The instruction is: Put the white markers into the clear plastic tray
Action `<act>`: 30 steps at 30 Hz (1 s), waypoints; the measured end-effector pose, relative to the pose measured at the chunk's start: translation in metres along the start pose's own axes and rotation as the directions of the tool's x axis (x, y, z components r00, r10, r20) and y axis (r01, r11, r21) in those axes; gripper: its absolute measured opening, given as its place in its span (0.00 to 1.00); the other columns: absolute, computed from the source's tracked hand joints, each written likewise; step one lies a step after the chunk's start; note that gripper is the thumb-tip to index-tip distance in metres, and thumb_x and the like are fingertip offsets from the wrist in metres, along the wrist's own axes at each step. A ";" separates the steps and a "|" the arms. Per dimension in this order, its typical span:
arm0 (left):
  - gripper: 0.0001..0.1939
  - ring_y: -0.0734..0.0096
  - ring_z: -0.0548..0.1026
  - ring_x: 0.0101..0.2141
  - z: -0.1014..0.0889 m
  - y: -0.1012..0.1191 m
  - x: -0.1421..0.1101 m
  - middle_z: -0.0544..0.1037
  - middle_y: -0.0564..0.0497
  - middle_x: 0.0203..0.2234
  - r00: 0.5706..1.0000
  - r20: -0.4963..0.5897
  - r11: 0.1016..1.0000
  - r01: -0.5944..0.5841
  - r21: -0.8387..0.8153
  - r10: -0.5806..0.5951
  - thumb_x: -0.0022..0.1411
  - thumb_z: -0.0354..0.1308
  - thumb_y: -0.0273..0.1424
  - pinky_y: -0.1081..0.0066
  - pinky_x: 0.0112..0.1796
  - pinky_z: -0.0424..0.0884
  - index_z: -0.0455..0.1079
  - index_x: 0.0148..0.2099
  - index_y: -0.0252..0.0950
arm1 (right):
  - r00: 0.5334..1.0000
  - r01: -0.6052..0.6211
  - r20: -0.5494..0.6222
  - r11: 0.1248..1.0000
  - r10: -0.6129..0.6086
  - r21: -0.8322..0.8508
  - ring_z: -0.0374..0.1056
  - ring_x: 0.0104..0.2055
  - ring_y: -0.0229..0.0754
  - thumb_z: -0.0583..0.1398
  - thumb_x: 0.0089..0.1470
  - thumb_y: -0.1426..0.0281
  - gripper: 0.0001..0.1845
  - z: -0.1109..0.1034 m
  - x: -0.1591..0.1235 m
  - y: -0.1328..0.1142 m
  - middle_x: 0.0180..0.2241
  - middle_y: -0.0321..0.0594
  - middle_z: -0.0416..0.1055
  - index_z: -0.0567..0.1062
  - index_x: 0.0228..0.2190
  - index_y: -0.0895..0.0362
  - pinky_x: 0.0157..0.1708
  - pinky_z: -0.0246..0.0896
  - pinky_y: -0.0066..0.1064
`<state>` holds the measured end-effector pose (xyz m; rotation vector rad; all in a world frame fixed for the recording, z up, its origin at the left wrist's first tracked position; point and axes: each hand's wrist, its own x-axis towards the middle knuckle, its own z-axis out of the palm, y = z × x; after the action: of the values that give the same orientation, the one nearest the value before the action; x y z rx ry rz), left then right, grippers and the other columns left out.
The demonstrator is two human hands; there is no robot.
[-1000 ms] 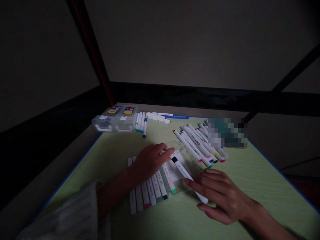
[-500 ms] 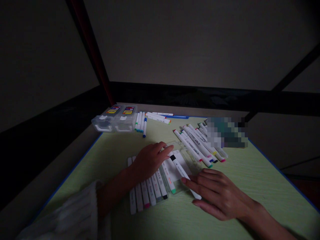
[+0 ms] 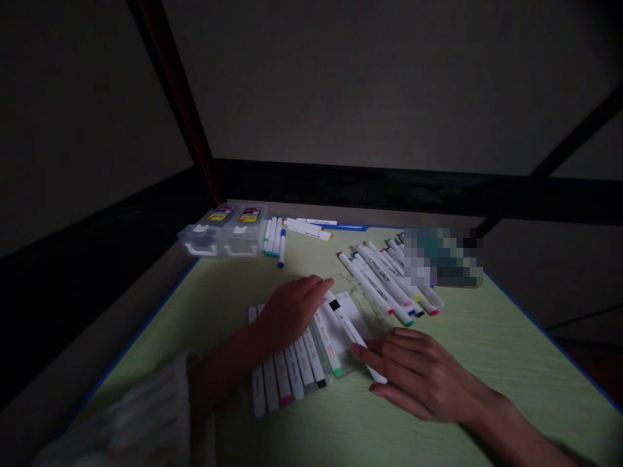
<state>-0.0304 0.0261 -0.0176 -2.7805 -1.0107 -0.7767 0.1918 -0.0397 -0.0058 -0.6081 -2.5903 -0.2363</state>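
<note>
A white marker (image 3: pixel 351 331) with a black band slants over an open clear plastic case (image 3: pixel 363 319) with a white sheet in it. My right hand (image 3: pixel 418 376) pinches the marker's lower end between thumb and fingers. At its upper end the fingertips of my left hand (image 3: pixel 294 311) close on it; the thumb is hidden. Beneath the left hand, several white markers (image 3: pixel 294 379) lie side by side in a row, partly covered by the hand. A green-tipped marker (image 3: pixel 329 347) lies at the row's right end, just left of the held one.
Loose markers (image 3: pixel 384 279) lie piled behind the case, right of centre. Two clear carry cases (image 3: pixel 224 233) stand at the far left corner. More markers (image 3: pixel 273 237) and a blue strip (image 3: pixel 345 227) lie along the back. A blurred object (image 3: pixel 442 259) sits far right.
The marker has shifted slightly up and left, toward the left hand. My left fingers have drawn together around its upper end. The right hand has followed a little.
</note>
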 end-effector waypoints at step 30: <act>0.11 0.72 0.73 0.33 0.003 -0.010 0.003 0.76 0.48 0.31 0.962 -0.020 0.928 0.257 -0.271 -0.272 0.61 0.45 0.26 0.68 0.36 0.69 0.69 0.38 0.31 | 0.997 -0.066 -0.029 0.998 0.066 -0.008 0.63 0.27 0.38 0.49 0.59 0.64 0.18 0.010 0.007 -0.005 0.23 0.38 0.69 0.70 0.41 0.64 0.33 0.57 0.32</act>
<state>-0.0334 0.0363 -0.0196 -2.8505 -1.3869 -1.0949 0.1798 -0.0390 -0.0120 -0.6868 -2.5378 -0.2331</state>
